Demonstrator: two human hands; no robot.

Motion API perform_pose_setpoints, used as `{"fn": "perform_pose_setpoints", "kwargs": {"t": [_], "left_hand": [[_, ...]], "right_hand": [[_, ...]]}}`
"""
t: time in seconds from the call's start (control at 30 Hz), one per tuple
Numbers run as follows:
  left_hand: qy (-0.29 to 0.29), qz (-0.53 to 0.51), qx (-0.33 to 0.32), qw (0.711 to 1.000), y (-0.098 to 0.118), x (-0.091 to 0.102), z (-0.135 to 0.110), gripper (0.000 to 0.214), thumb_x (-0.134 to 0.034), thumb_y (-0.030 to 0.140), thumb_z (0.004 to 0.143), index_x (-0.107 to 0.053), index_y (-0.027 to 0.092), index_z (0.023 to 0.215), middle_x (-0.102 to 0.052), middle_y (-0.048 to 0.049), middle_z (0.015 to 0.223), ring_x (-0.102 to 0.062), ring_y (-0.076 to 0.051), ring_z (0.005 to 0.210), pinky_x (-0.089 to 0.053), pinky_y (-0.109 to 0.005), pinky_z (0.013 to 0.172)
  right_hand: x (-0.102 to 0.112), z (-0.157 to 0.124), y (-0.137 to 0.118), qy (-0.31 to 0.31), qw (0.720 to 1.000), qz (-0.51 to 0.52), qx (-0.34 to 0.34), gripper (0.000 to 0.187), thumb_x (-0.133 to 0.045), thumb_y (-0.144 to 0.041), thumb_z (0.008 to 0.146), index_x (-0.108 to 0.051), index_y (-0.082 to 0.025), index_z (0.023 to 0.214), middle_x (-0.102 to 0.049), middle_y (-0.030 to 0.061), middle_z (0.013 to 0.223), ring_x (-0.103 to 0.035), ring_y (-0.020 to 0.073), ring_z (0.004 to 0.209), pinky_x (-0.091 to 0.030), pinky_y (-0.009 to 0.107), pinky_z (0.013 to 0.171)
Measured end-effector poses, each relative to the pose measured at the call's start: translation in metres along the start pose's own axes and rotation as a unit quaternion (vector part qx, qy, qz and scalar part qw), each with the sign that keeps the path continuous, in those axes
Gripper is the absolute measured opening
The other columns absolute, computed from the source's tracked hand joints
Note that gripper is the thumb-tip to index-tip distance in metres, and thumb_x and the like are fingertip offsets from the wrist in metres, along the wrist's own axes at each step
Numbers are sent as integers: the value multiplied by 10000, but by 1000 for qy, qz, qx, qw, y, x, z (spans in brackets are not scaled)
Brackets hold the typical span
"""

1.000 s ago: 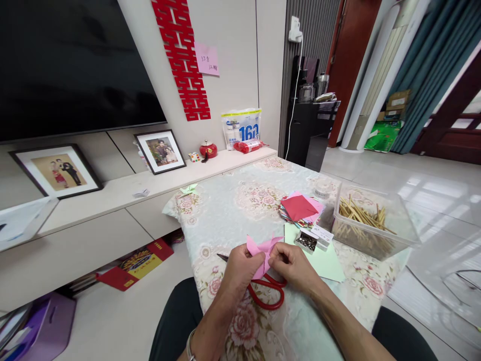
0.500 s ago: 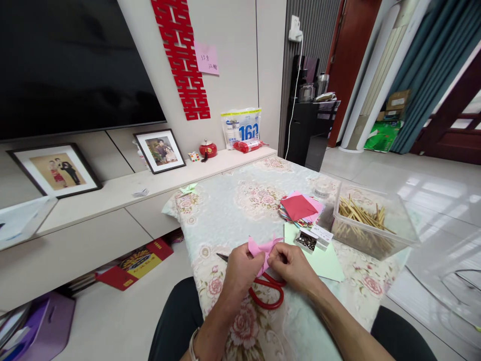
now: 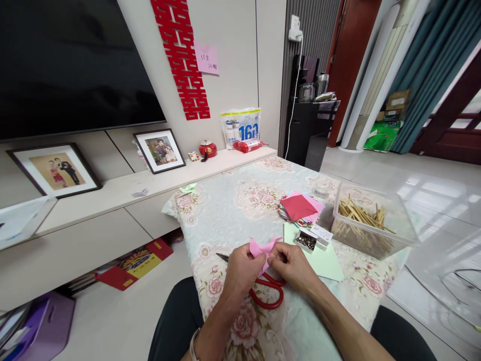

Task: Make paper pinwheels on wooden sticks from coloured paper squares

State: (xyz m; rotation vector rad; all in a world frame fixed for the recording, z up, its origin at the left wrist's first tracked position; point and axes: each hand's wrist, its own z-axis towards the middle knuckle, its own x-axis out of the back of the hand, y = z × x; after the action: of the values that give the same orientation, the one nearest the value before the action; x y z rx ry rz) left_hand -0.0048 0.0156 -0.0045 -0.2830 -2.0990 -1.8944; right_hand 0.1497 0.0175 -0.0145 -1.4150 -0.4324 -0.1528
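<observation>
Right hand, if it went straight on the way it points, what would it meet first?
The pink paper that the right hand pinches, then probably the left hand; depth is unclear.

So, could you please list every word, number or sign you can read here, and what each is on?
"160": white bag; its smaller print is too blurred.
"35": pink note; its other handwriting is unclear.
"囍", repeated: red strip.
Too small or blurred to read: small white box, red package, green pack.
</observation>
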Motion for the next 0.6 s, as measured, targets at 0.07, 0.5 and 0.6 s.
{"fn": "perform_pose_setpoints", "kwargs": {"t": [0.07,0.5,0.6], "left_hand": [[1,-9,2,1000,1,0,-1,83,-653,237,633,-683,159,629,-579,15,537,-499,-154,535,-335,-243,520],[-37,-48,48,997,2,10,3,86,-630,247,607,-597,170,583,-521,30,532,-418,-122,506,-266,-235,478],[-79,-60,62,993,4,23,6,107,-610,255,602,-545,185,554,-458,49,509,-354,-100,478,-221,-233,460]], "right_hand": [[0,0,0,-2,1000,2,-1,120,-575,-208,730,-557,-193,613,-488,-48,526,-411,107,497,-300,219,487],[12,0,-4,-16,997,69,14,198,-632,-320,811,-610,-175,679,-518,-35,577,-432,112,532,-320,238,514],[25,1,-2,65,990,120,46,214,-642,-389,837,-669,-180,869,-604,7,729,-528,150,645,-404,263,588]]}}
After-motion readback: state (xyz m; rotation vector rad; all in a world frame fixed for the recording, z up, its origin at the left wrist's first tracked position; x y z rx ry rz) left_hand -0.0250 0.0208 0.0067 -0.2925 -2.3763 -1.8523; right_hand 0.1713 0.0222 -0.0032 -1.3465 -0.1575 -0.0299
